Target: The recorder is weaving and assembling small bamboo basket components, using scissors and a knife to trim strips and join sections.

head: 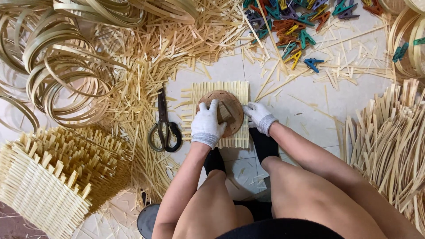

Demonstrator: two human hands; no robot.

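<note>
- My left hand [207, 125], in a white knit glove, lay flat with fingers spread on a round brown wooden disc [222, 112], pressing it down rather than gripping it.
- The disc sat on a square woven mat of pale bamboo strips [239, 90], which lay on the white tiled floor [305, 106] between my feet and a heap of coloured plastic clips [294, 26].
- My right hand [260, 116], gloved too, rested on the disc's right edge, fingers curled loosely; I held nothing.
- To do this well, I judged the disc should stay centred and pinned firmly so nothing slipped.
- The mat's upper strips ran away from me, ends pointing toward the clips.
- Black-handled scissors [164, 128] lay just left of the mat.
</note>
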